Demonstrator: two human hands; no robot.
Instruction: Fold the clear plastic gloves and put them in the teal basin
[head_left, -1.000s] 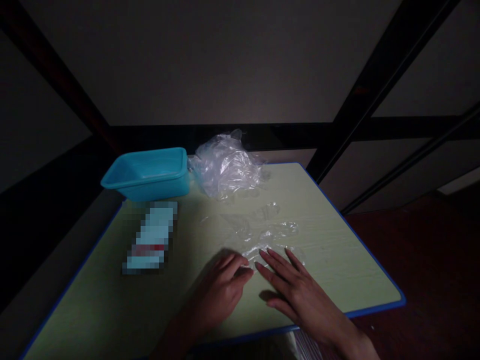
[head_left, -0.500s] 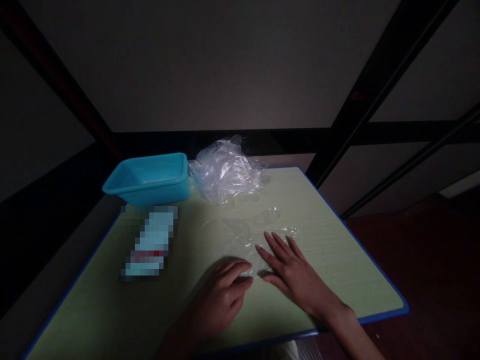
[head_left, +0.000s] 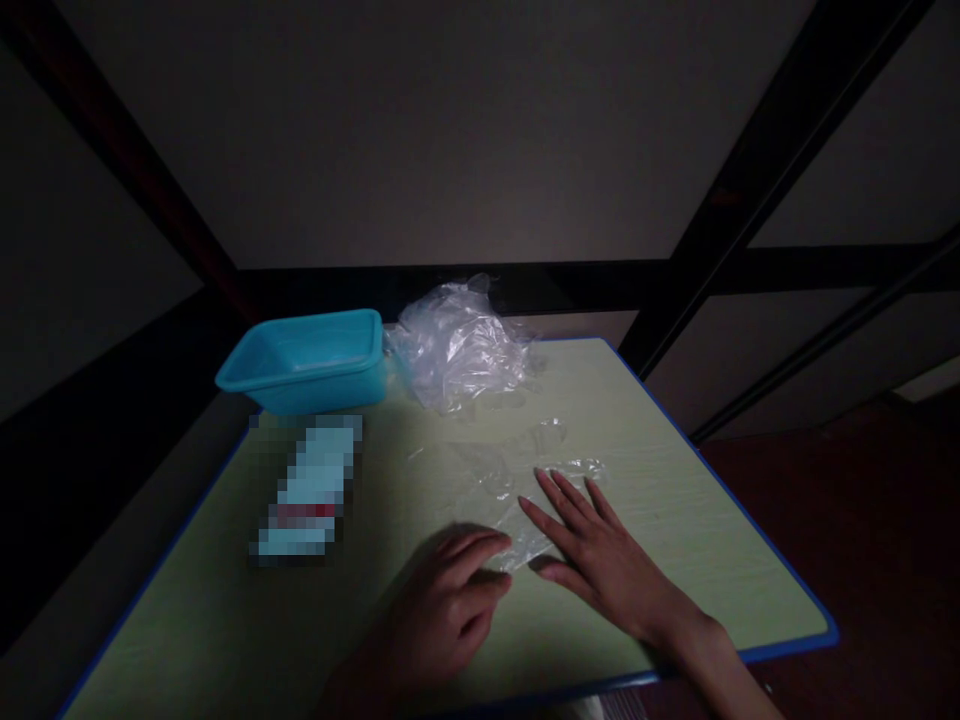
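A clear plastic film (head_left: 525, 535) lies flat and wrinkled on the table (head_left: 690, 530), in its middle part, well in from the left and right edges. Its nearest portion sits between the two hands: its near left tip runs toward the left hand (head_left: 454, 605), and its right side passes under the fingers of the right hand (head_left: 600, 555).

The left hand is curled, with index finger and thumb pointing right at the film's tip and a narrow gap showing between them; whether they pinch the plastic cannot be told. The right hand is open, palm down, fingers spread toward the far edge, fingertips over the film and thumb just beside its near side. Both forearms come in over the near edge.

Beyond the fingertips, more thin clear plastic (head_left: 487, 465) spreads toward the far edge; whether it is the same piece is unclear. A crumpled heap of clear plastic (head_left: 465, 350) stands at the far edge, just right of a blue basin (head_left: 322, 392) at the far left corner. Nearer than the basin, toward the left edge, lies a pixelated pale blue item (head_left: 315, 485) with a red band. A grey wall (head_left: 450, 140) rises behind the table.
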